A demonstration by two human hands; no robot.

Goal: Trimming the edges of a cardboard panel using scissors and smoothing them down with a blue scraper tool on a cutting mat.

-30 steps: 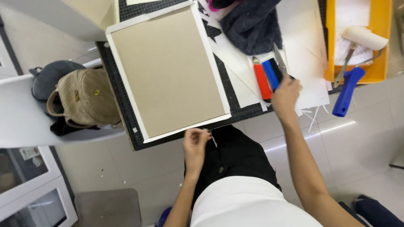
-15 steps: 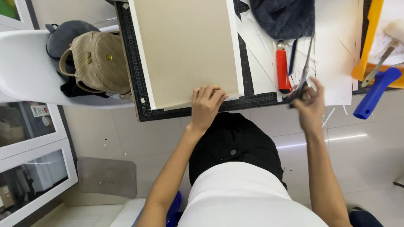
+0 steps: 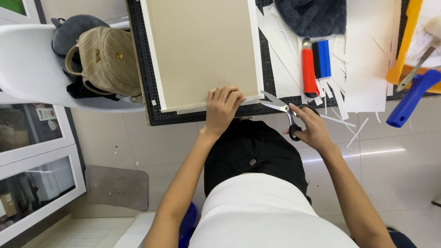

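Left hand [image 3: 222,108] flat, pinning flat tan cardboard panel [image 3: 202,50] edged in white paper | right hand [image 3: 308,128] gripping black-handled steel scissors [image 3: 284,110], blades parted at the corner | board judged stiff, light; paper thin, tears easily; hold near the cut.

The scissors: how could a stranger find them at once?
Find the black cutting mat on the table; at its near edge lies a tan board. Beside the board's near right corner, the right hand holds the scissors: black handles and open silver blades, unlike the red knife.
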